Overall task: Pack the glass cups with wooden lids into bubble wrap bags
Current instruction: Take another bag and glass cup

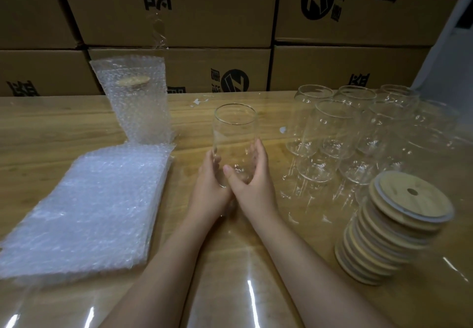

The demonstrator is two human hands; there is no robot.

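Observation:
A clear glass cup [234, 133] stands upright and lidless in the middle of the table. My left hand [211, 182] grips its lower left side and my right hand [252, 182] grips its lower right side, thumb across the front. Several empty glass cups [358, 133] cluster at the right. A leaning stack of round wooden lids [394, 228] sits at the near right. A pile of flat bubble wrap bags [87, 207] lies at the left. Behind it stands a packed cup in a bubble wrap bag [135, 102], its wooden lid showing through.
Stacked cardboard boxes [179, 20] form a wall along the table's far edge. The wooden table [225, 263] has a glossy transparent cover. Small white scraps [198, 102] lie near the back edge.

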